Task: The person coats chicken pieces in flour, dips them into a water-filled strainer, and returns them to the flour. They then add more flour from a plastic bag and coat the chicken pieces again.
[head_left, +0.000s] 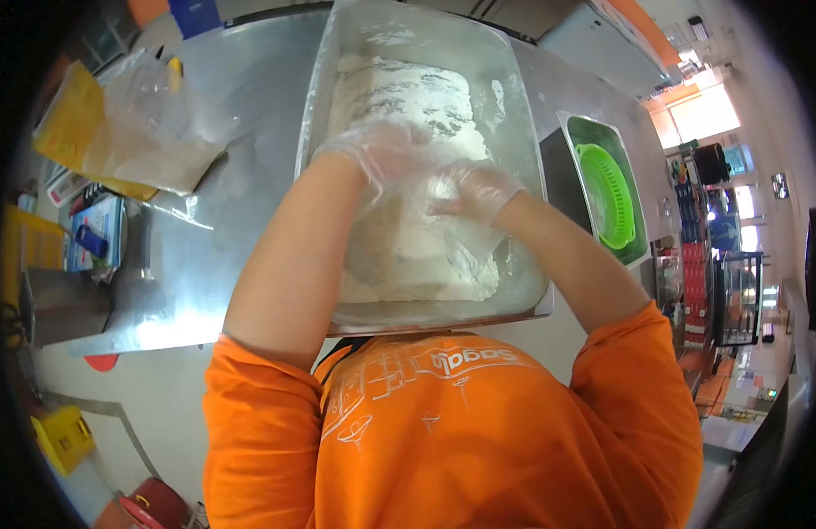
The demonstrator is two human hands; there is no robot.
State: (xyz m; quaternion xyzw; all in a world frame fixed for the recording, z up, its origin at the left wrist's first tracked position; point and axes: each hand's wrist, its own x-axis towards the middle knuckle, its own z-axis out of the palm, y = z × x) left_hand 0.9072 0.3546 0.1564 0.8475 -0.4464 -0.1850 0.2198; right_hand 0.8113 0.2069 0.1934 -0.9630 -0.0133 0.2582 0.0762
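Note:
A deep metal tray [528, 212] stands before me on the worktop, with a broad layer of white flour-like powder [417, 273] in it. Both hands wear clear plastic gloves and are inside the tray, close together over its middle. My left hand [386, 152] reaches in over the powder; its fingers are smeared and I cannot make out their shape. My right hand [480, 190] comes in from the right, fingers apart and pointing left, low at the powder. Whether the fingertips touch it is unclear. Dark-grey patches show through the powder at the far end.
A steel worktop [249, 115] carries the tray. To the left lie a clear plastic bag [156, 123] and a yellow packet [68, 119]. At the right, a green basket [607, 196] sits in a smaller metal pan [639, 231]. Shelves [693, 291] with goods stand farther right.

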